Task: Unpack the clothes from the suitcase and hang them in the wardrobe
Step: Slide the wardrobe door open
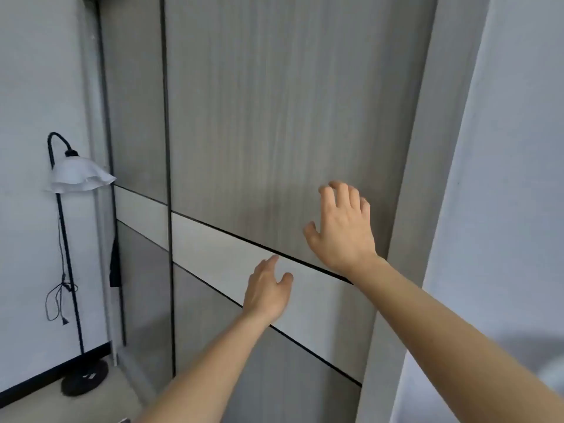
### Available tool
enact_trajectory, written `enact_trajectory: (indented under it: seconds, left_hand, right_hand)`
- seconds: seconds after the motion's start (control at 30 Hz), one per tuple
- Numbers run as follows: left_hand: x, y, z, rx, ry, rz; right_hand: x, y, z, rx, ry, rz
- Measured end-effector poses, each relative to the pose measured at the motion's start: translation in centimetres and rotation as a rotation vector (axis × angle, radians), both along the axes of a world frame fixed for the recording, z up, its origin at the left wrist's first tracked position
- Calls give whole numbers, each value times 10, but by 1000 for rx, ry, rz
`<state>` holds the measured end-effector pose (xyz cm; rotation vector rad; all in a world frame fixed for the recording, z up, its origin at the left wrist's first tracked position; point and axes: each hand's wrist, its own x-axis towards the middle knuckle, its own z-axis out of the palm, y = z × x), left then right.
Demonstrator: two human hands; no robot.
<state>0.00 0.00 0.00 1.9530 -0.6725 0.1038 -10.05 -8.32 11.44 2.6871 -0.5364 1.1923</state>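
Note:
A tall wardrobe fills the head view, its grey wood-grain sliding door closed and crossed by a slanting white band. My right hand lies flat on the grey panel near the door's right edge, fingers spread and slightly bent. Lower and to the left, my left hand reaches to the white band with straight fingers, its fingertips at the band's black upper line. Neither hand holds anything. No suitcase or clothes are in view.
A second door panel sits behind the front one at the left. A black floor lamp with a white shade stands by the left wall, its cord dangling. A pale wall borders the wardrobe's right frame.

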Motion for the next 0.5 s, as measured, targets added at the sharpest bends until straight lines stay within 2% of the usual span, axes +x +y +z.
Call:
enact_trajectory:
  seconds: [0.1, 0.23, 0.3, 0.4, 0.5]
  left_hand:
    - [-39, -41, -4, -23, 82, -167]
    - [-62, -75, -15, -21, 229, -209]
    - [-60, -84, -26, 54, 201, -202]
    - [-56, -91, -38, 87, 157, -247]
    - [-47, -99, -46, 27, 130, -256]
  right_hand:
    - [-27, -15, -1, 24, -53, 46]
    - [-51, -25, -1, 104, 127, 67]
    - [-53, -34, -4, -92, 145, 48]
    - [-52, -59, -9, -570, 180, -78]
    - [-59, -69, -5, -799, 386, -319]
